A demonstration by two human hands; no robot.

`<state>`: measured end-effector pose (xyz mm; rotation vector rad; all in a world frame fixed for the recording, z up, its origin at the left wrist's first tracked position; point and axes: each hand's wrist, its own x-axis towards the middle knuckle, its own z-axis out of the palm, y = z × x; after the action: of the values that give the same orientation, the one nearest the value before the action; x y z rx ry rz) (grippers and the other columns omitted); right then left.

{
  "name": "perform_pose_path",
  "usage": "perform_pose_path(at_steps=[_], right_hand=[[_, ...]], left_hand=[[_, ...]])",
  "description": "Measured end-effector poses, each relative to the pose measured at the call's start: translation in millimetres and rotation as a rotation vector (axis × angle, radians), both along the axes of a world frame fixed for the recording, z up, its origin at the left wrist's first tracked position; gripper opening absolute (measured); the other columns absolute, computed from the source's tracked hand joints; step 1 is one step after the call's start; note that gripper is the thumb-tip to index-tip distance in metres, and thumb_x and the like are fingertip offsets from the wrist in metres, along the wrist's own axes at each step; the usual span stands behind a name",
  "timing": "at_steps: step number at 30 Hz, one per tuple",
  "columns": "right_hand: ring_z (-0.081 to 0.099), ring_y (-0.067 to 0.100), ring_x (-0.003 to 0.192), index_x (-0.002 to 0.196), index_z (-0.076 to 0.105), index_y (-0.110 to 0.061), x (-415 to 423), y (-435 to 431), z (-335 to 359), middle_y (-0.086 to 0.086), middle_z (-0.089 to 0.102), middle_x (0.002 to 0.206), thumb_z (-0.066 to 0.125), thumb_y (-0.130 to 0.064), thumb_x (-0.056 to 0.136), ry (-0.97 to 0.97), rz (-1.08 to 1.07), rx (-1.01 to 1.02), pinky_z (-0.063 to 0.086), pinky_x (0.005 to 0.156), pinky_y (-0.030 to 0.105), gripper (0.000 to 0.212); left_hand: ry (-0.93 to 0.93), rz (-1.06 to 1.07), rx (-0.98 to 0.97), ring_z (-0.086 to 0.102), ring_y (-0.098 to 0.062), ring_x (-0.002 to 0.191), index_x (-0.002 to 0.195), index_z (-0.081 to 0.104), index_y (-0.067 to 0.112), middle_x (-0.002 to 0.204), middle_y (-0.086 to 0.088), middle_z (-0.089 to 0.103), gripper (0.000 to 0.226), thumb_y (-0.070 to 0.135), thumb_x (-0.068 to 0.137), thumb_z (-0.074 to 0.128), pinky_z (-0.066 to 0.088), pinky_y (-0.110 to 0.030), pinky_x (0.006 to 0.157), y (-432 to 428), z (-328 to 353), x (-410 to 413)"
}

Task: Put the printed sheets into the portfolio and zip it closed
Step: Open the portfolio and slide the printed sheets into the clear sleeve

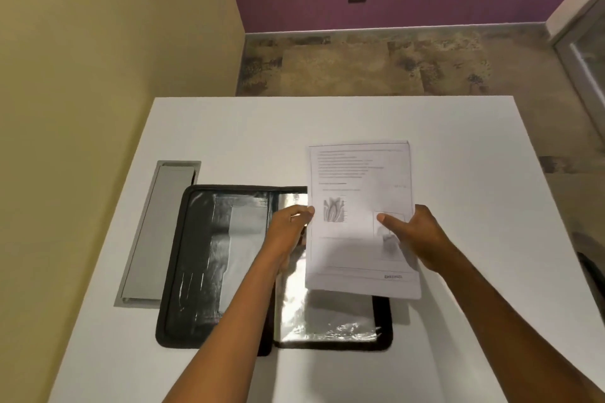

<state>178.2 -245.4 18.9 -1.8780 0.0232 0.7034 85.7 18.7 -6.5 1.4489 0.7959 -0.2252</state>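
Observation:
The printed sheets [357, 180], white pages with text and a tooth drawing, hang above the right half of the open black portfolio [193, 271]. My left hand [289, 227] pinches their left edge. My right hand [415, 235] grips the right edge, thumb lying on the top page. The portfolio lies flat on the white table [474, 206], its shiny plastic sleeves facing up. The sheets hide the upper part of its right half.
A grey metal cable hatch [157, 232] is set into the table just left of the portfolio, partly under its edge. A yellow wall runs along the table's left side. Patterned floor and a purple wall lie beyond the far edge.

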Motion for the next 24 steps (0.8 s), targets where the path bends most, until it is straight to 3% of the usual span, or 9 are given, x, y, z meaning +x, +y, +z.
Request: perform_pose_path(at_steps=[2,4,5,7,9,16,18,21,24], right_hand=[[0.075,0.017,0.095,0.121,0.071,-0.023,16,3,-4,-0.004,0.078,0.109,0.077,-0.03,0.091,-0.007,-0.026,-0.03,0.06,0.088,0.037,0.031],[0.072,0.017,0.096,0.128,0.067,-0.018,33,6,-6,-0.002,0.075,0.11,0.077,-0.033,0.091,-0.014,-0.058,-0.07,0.059,0.087,0.037,0.041],[0.071,0.016,0.095,0.129,0.066,-0.018,40,8,-7,-0.001,0.075,0.11,0.077,-0.033,0.091,-0.023,-0.069,-0.077,0.058,0.082,0.034,0.042],[0.07,0.014,0.093,0.129,0.066,-0.018,55,8,-9,0.0,0.074,0.109,0.076,-0.033,0.092,-0.037,-0.076,-0.089,0.053,0.072,0.026,0.041],[0.071,0.017,0.095,0.13,0.067,-0.017,68,8,-13,0.002,0.075,0.112,0.075,-0.035,0.093,-0.048,-0.077,-0.106,0.051,0.07,0.023,0.043],[0.075,0.003,0.073,0.118,0.072,-0.016,95,11,-19,-0.002,0.078,0.099,0.074,-0.028,0.094,-0.039,-0.066,-0.106,0.051,0.057,0.009,0.027],[0.076,0.004,0.076,0.117,0.072,-0.017,100,14,-18,-0.002,0.079,0.099,0.075,-0.03,0.093,-0.038,-0.062,-0.092,0.056,0.062,0.014,0.028],[0.078,0.015,0.088,0.117,0.073,-0.02,108,18,-17,-0.003,0.08,0.101,0.078,-0.035,0.091,-0.019,-0.07,-0.068,0.061,0.084,0.036,0.03],[0.078,0.02,0.091,0.116,0.074,-0.018,116,24,-11,0.0,0.081,0.1,0.078,-0.03,0.091,-0.025,-0.077,-0.049,0.061,0.087,0.038,0.027]], left_hand=[[0.004,0.031,-0.001,0.077,-0.019,0.082,0.105,0.075,0.011,0.098,-0.006,0.079,0.013,0.017,0.101,0.064,0.062,-0.034,0.066,14,-10,12],[-0.024,0.001,0.128,0.077,-0.028,0.084,0.102,0.076,0.011,0.096,-0.009,0.079,0.013,0.012,0.099,0.063,0.063,-0.041,0.071,28,-24,24],[-0.033,-0.057,0.254,0.076,-0.028,0.086,0.103,0.077,0.013,0.096,-0.007,0.079,0.014,0.013,0.098,0.064,0.062,-0.036,0.073,34,-33,29],[-0.025,-0.222,0.552,0.073,-0.022,0.095,0.112,0.078,0.018,0.106,-0.001,0.077,0.019,0.021,0.096,0.067,0.058,-0.03,0.081,44,-47,40],[-0.013,-0.324,0.746,0.068,-0.019,0.1,0.112,0.077,0.02,0.111,-0.001,0.072,0.02,0.026,0.096,0.066,0.056,-0.036,0.086,50,-60,50],[-0.069,-0.564,1.023,0.056,-0.022,0.101,0.104,0.077,0.015,0.105,-0.002,0.063,0.018,0.019,0.091,0.065,0.052,-0.037,0.078,59,-87,62],[-0.098,-0.559,1.079,0.058,-0.022,0.099,0.105,0.077,0.017,0.105,0.0,0.064,0.016,0.018,0.093,0.067,0.052,-0.034,0.076,59,-90,60],[-0.106,-0.538,1.096,0.057,-0.024,0.102,0.104,0.073,0.019,0.109,-0.001,0.064,0.013,0.022,0.097,0.062,0.051,-0.039,0.082,59,-90,59],[-0.112,-0.479,1.065,0.051,-0.012,0.095,0.092,0.072,0.021,0.101,0.009,0.062,0.009,0.019,0.094,0.063,0.045,-0.032,0.075,60,-92,60]])
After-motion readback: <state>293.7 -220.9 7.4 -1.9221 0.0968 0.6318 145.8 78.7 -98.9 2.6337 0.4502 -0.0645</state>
